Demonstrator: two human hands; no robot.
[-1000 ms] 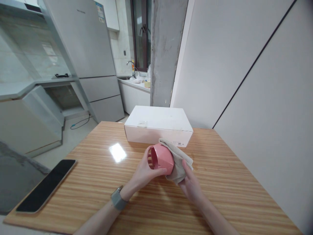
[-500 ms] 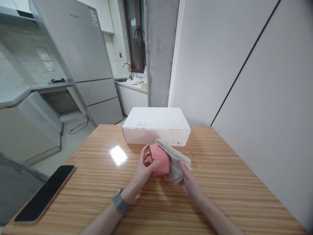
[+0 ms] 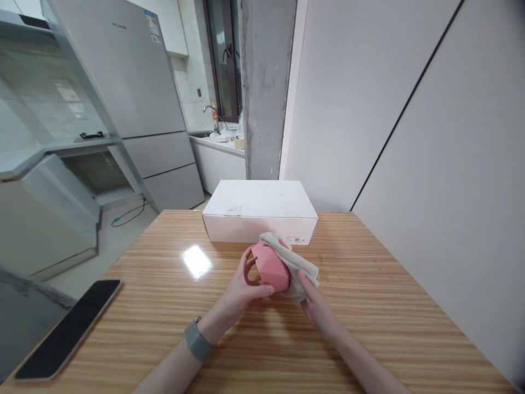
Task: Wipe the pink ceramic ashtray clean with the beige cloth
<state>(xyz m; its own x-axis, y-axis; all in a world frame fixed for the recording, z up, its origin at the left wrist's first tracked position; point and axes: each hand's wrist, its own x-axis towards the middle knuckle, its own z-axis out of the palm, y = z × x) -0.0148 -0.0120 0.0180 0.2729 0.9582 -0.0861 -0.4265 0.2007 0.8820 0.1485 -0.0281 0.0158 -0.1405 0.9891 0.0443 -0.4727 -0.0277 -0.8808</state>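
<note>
A pink faceted object, shaped like a small pot or cup (image 3: 271,269), is tilted above the table in front of me. My left hand (image 3: 248,285) grips it from the left, thumb along the lower side and fingers curled round the upper edge. A folded light-grey cloth (image 3: 294,264) lies against its right side. My right hand (image 3: 314,300) pinches the cloth, thumb on top, and presses it to the pink object. Some of the right fingers are hidden behind the cloth. A grey-banded watch (image 3: 198,339) is on my left wrist.
Behind my hands a closed white box (image 3: 258,200) stands on the wood-grain table (image 3: 369,306). A dark flat slab like a phone (image 3: 71,328) lies at the left edge. A white wall (image 3: 410,164) borders the right side; a fridge (image 3: 118,71) stands beyond.
The pink object has turned in my left hand, and my left thumb has shifted to its lower edge. The cloth has stayed against its right side. The view has shifted slightly.
</note>
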